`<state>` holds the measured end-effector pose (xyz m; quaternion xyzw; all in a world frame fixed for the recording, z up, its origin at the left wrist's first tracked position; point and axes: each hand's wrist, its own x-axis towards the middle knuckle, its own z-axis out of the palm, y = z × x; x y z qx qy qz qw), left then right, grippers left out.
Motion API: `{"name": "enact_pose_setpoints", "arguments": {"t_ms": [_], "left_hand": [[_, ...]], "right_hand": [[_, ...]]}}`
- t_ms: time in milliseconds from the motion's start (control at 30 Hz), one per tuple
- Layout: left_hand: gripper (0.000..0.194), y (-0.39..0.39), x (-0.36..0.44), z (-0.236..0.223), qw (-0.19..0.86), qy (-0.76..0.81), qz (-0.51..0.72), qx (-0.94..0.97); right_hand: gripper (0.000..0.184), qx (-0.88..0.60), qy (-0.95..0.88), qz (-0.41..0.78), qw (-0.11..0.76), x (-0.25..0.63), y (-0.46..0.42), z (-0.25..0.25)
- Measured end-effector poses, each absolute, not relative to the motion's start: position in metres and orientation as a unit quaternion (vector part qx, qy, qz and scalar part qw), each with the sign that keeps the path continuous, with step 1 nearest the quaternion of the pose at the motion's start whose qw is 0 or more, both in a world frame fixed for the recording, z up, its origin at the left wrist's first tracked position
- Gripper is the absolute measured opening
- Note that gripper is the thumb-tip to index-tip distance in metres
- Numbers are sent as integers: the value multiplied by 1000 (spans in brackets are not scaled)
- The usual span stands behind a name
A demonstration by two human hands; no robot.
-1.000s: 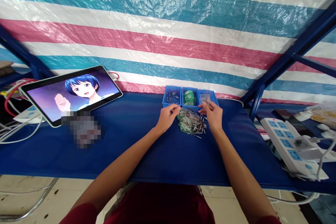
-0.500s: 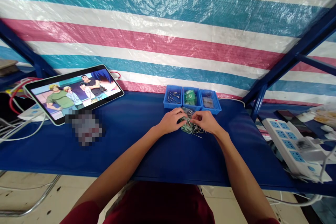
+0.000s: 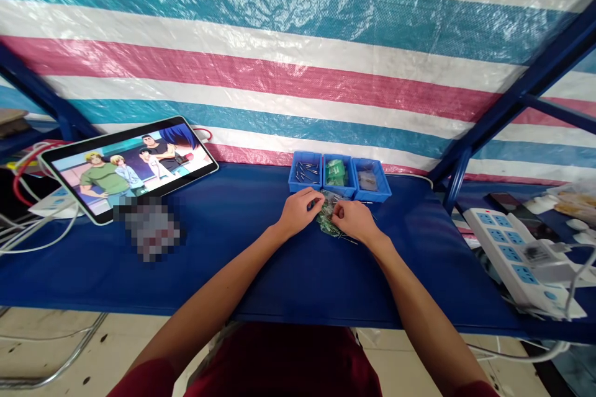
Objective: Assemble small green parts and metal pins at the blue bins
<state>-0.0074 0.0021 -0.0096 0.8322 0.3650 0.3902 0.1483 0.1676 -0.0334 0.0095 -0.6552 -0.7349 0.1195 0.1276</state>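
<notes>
A small heap of green packets (image 3: 329, 226) and thin metal pins (image 3: 348, 238) lies on the blue tabletop, partly covered by my hands. On its left side my left hand (image 3: 300, 209) is closed, thumb and fingertips pinched together above the heap; what they hold is too small to name. My right hand (image 3: 357, 222) reaches over the heap from the right, its fingers pinched down at the packets. Whatever is between those fingertips is hidden. Just behind the hands stand three blue bins: one with metal pins (image 3: 306, 172), one with green packets (image 3: 336, 172), one with clear bags (image 3: 367, 180).
A tablet (image 3: 133, 167) leans at the back left with cables beside it, and a blurred-out item (image 3: 153, 229) lies before it. A white power strip (image 3: 521, 263) is at the right. Blue metal struts (image 3: 459, 177) and a striped sheet (image 3: 279, 84) bound the back.
My right hand has moved left over the heap, closer to my left hand, covering more of the pins. The fingers of my left hand have drawn together into a pinch.
</notes>
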Motion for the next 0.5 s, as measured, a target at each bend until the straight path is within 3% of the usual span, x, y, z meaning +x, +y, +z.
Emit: {"name": "enact_pose_setpoints", "arguments": {"t_ms": [133, 267, 367, 500], "left_hand": [[21, 3, -7, -11, 159, 367, 400, 825], [23, 1, -5, -9, 190, 361, 409, 816], [23, 0, -3, -8, 229, 354, 414, 807], [20, -1, -1, -10, 259, 349, 432, 790]], "right_hand": [[4, -657, -688, 135, 277, 168, -32, 4], [7, -587, -582, 285, 484, 173, -31, 6], [15, -515, -508, 417, 551, 175, -31, 10], [21, -475, -452, 482, 581, 175, -31, 10]]}}
